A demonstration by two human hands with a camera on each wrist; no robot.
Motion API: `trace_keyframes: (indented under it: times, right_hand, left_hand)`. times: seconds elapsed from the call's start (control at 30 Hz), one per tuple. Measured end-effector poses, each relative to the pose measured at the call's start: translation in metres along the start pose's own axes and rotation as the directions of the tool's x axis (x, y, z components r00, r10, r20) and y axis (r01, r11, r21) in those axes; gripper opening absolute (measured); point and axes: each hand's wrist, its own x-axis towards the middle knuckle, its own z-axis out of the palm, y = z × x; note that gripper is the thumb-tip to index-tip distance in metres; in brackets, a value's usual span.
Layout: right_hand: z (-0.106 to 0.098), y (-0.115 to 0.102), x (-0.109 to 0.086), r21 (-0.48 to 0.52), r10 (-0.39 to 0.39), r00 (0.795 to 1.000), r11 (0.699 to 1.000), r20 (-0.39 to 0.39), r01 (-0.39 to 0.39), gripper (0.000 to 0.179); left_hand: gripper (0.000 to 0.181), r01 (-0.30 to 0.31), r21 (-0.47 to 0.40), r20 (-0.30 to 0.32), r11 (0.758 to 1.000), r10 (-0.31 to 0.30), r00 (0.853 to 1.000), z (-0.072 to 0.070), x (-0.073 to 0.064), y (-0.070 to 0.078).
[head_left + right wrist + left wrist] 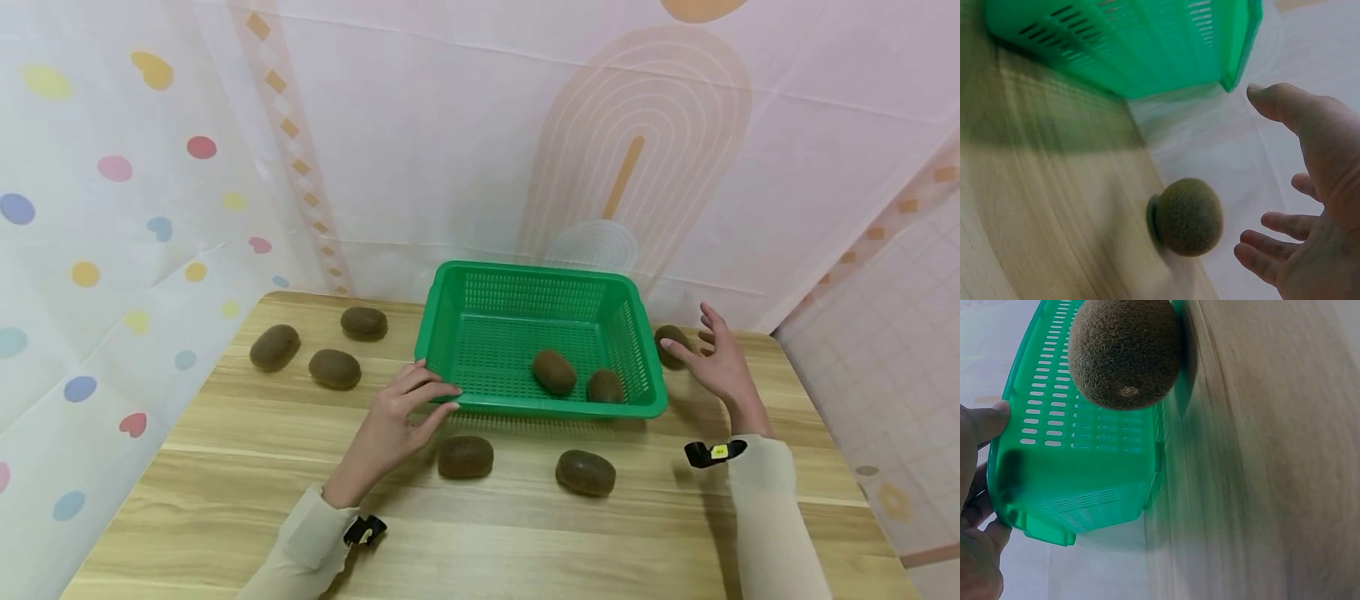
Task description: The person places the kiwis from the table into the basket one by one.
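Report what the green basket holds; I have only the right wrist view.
Observer: Two brown kiwis lie inside the green basket, toward its near right part.
Operator: Give me the left hand.
Observer: The left hand holds the basket's rim at its near left corner.
Operator: Count the fruit beyond the basket's left side.
Observer: Three more kiwis lie there on the table.
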Motion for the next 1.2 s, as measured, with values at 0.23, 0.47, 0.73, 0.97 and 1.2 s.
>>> trace_keyframes:
  times: [0.23,0.47,0.73,0.97,1.2]
  right_hand:
    - [0.005,0.008,0.012,-0.002,0.027,0.999,1.0,0.038,-0.027,0.103]
    - [0.01,0.016,0.021,-0.011,0.077,0.994,0.997,0.073,-0.076,0.099]
    - [0.017,0.025,0.027,0.0,0.116,0.993,0.993,0.011,-0.116,0.084]
    - [0.019,0.029,0.028,-0.024,0.133,0.99,0.991,-0.042,-0.134,0.074]
    - [0.017,0.029,0.027,-0.028,0.131,0.99,0.991,-0.046,-0.132,0.072]
  left_hand:
    - [0.02,0.002,0.0,-0.002,1.0,-0.002,1.0,0.0,0.0,0.0]
    - [0.021,-0.01,-0.003,-0.006,1.0,0.01,1.0,0.0,-0.001,-0.001]
    - [0.022,-0.014,-0.001,-0.009,1.0,0.014,1.0,0.001,-0.001,-0.002]
    - [0.02,-0.009,-0.001,-0.005,1.0,0.009,1.0,0.0,0.0,-0.001]
    - [0.022,-0.017,0.0,-0.01,1.0,0.017,1.0,0.001,-0.001,-0.002]
